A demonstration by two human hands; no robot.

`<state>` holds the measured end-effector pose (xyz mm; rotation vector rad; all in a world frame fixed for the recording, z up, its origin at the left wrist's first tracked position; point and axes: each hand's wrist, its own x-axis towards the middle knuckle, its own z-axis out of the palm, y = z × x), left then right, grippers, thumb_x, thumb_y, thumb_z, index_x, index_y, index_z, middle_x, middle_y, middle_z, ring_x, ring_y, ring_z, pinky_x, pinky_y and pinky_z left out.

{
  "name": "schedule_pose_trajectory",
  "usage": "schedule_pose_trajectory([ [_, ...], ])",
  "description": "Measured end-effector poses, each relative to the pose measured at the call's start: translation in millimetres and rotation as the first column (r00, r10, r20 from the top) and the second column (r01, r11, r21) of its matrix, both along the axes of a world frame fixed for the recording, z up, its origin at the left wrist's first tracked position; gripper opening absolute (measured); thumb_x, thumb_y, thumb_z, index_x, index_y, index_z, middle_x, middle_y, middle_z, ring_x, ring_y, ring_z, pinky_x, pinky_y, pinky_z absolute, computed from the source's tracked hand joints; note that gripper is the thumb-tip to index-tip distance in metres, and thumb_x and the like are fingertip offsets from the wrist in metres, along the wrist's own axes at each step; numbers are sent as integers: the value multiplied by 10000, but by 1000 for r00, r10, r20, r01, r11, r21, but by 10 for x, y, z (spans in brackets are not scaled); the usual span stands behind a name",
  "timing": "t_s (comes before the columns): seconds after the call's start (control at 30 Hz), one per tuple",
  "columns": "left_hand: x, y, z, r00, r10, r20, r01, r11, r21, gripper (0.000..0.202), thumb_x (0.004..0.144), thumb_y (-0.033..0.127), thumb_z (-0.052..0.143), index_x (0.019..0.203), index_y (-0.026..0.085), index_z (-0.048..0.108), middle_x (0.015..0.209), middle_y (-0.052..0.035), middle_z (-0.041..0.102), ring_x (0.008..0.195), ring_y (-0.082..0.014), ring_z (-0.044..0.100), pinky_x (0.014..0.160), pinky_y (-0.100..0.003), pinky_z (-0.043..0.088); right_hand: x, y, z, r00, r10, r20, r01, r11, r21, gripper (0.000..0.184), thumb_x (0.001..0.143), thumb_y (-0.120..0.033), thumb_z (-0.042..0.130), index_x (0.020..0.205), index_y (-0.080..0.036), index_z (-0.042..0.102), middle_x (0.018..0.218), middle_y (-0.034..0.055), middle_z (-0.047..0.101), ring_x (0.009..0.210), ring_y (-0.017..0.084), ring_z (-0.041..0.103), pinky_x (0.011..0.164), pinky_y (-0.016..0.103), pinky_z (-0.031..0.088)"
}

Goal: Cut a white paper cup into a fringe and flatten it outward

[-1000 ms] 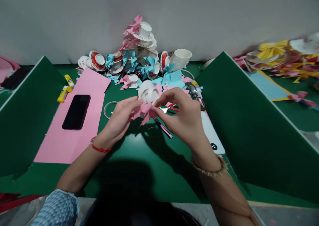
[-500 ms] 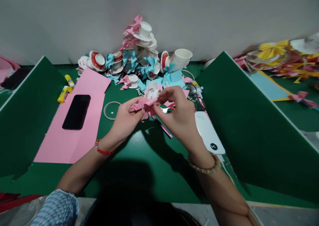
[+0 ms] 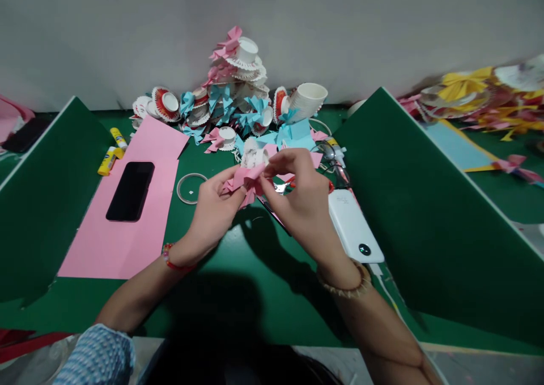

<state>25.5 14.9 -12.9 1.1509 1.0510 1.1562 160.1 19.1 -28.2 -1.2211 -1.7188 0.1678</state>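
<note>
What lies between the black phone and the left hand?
The head view shows pink paper, then green tabletop, then, by the left hand, a pale ring around a small white scrap.

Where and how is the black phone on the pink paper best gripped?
Probably by its two long edges, around the middle, from above on the person's side: the black phone lies flat on the pink paper, long edges exposed, nothing on top. The left hand is nearer, but holds a pink bow.

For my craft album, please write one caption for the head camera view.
Left hand and right hand pinch a pink bow beside a small white cup above a green table.
</note>
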Motion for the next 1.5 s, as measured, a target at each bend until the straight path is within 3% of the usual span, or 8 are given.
schedule_pose_trajectory([
  [0.07, -1, 3, -10, 1000, 15, 13, -15, 1000, -5, 264, 728, 94, 610, 983, 114, 675, 921, -31, 710, 810, -103, 636, 763, -199, 503, 1, -6, 7, 995, -34, 93, 36, 999, -11, 93, 807, -151, 564, 804, -213, 496, 739, 26, 631, 680, 189, 618, 632, 323, 472],
  [0.17, 5, -6, -21, 1000, 18, -5, -18, 1000, -4, 283, 732, 92, 604, 1005, 120, 672, 945, -38, 707, 831, -106, 639, 754, -198, 506, 8, -11, 15, 986, -43, 161, 44, 999, 1, 119, 823, -164, 545, 717, -205, 509, 695, 42, 637, 664, 208, 602, 632, 339, 440],
  [0.5, -11, -24, -57, 988, 3, -152, 8, 997, 70, 321, 745, 80, 568, 1048, 127, 664, 998, -54, 715, 814, -112, 651, 720, -204, 523, 32, -14, 5, 981, -12, 192, 3, 999, 46, 141, 829, -141, 545, 705, -202, 519, 685, 32, 641, 658, 208, 593, 643, 336, 401],
  [0.73, -28, 119, -217, 942, 209, -263, -123, 943, 310, 253, 711, 97, 585, 941, 112, 690, 878, -43, 718, 742, -113, 622, 685, -212, 504, 32, 20, -27, 974, -2, 225, -11, 998, 55, 117, 866, -163, 561, 755, -191, 587, 769, 56, 697, 731, 241, 626, 682, 367, 431],
  [0.93, -115, 277, -219, 976, 207, -69, -202, 977, 69, 240, 610, 116, 669, 850, 122, 675, 825, -11, 685, 720, -106, 596, 648, -200, 468, 154, 75, 8, 984, -15, 179, -4, 995, 105, 111, 864, -136, 567, 796, -201, 626, 811, 58, 715, 782, 254, 648, 723, 389, 468],
  [1.13, -161, 335, -196, 976, 121, 180, -91, 982, -163, 243, 542, 119, 716, 771, 119, 636, 690, 20, 647, 606, -89, 583, 583, -200, 465, 176, 160, -90, 962, 129, 239, -139, 990, 27, 103, 840, -124, 583, 899, -188, 639, 939, 111, 690, 886, 272, 634, 732, 395, 496],
  [1.37, -204, 393, -195, 976, 102, 194, -46, 961, -272, 242, 562, 111, 681, 794, 119, 613, 665, 21, 639, 566, -63, 584, 554, -168, 444, 209, 232, -176, 951, 107, 289, -103, 994, -30, 113, 878, -158, 531, 789, -210, 578, 890, 93, 688, 855, 281, 612, 738, 422, 462],
  [1.5, -151, 415, -397, 980, 178, 86, -159, 969, -190, 140, 693, 194, 555, 824, 146, 554, 799, -21, 672, 642, -92, 641, 614, -212, 483, 397, 277, -213, 966, 18, 257, -14, 1000, -18, 96, 833, -130, 553, 797, -219, 555, 926, 85, 700, 893, 283, 629, 785, 440, 466],
])
